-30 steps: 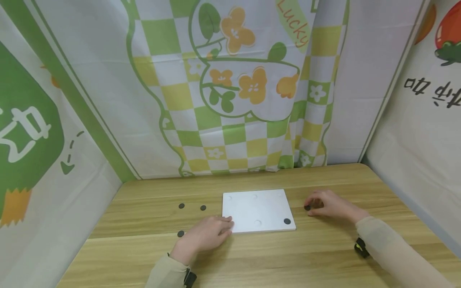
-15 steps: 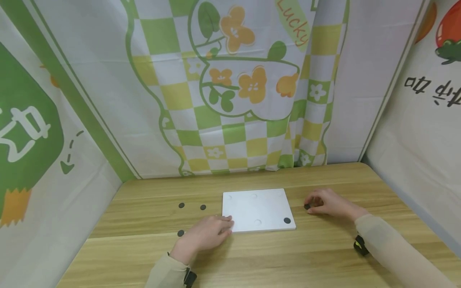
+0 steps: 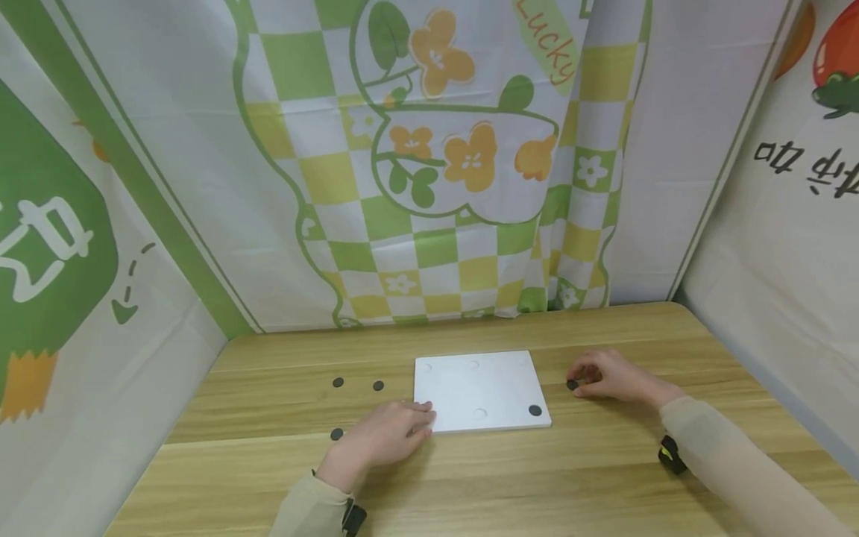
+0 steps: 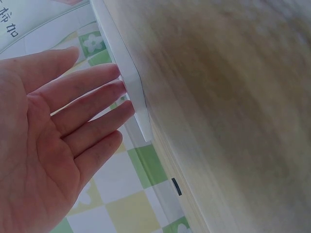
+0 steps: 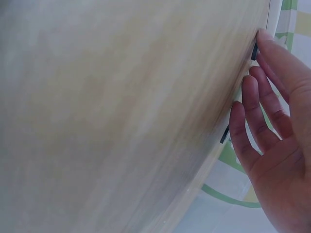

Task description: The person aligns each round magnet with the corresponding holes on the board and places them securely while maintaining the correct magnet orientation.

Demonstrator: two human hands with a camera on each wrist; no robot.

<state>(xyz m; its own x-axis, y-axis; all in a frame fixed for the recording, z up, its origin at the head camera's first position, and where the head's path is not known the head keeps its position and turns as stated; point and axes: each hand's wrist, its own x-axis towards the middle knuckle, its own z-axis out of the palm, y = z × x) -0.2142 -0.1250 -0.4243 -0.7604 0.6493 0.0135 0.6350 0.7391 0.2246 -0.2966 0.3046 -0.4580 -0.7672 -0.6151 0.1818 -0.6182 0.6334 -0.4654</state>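
A thin white board (image 3: 463, 388) with shallow round recesses lies on the table. One black disc (image 3: 535, 410) sits at its front right corner. The fingers of my left hand (image 3: 392, 432) rest on the front left corner of the board, nearly straight, as the left wrist view also shows. To the right of the board, my right hand (image 3: 614, 375) pinches another small black disc (image 3: 572, 385) between thumb and forefinger at the tabletop. In the right wrist view this disc (image 5: 254, 51) shows by the thumb tip, and a further dark disc (image 5: 225, 134) lies beside the other fingers.
Left of the board, three black discs lie apart on the wood: one at the back left (image 3: 338, 382), one nearer the board (image 3: 379, 385), and a front disc (image 3: 337, 434) beside my left wrist. A patterned cloth (image 3: 443, 268) hangs behind the wooden table (image 3: 496, 485).
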